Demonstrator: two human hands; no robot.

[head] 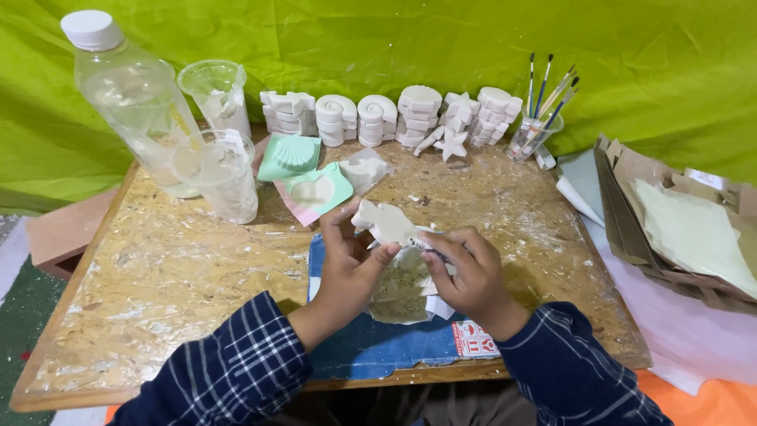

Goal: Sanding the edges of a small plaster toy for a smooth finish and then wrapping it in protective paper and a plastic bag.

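My left hand [347, 264] holds a white plaster fish-shaped cast [385, 222] by its left end, thumb and fingers around it. My right hand [467, 272] grips a thin dark tool [430, 249] pressed against the cast's lower right edge. Both hands hover over a blue cloth [378, 347] covered with plaster scraps. Beneath the hands lies a pale mould piece [400, 296], partly hidden.
Wooden chipboard table [165, 268]. A plastic bottle [134, 95] and two clear cups [217, 173] stand at the back left. Green shell moulds [303, 170] lie mid-table, rows of white casts [394, 114] along the back, a brush jar [536, 130] and cardboard sheets [678, 221] at right.
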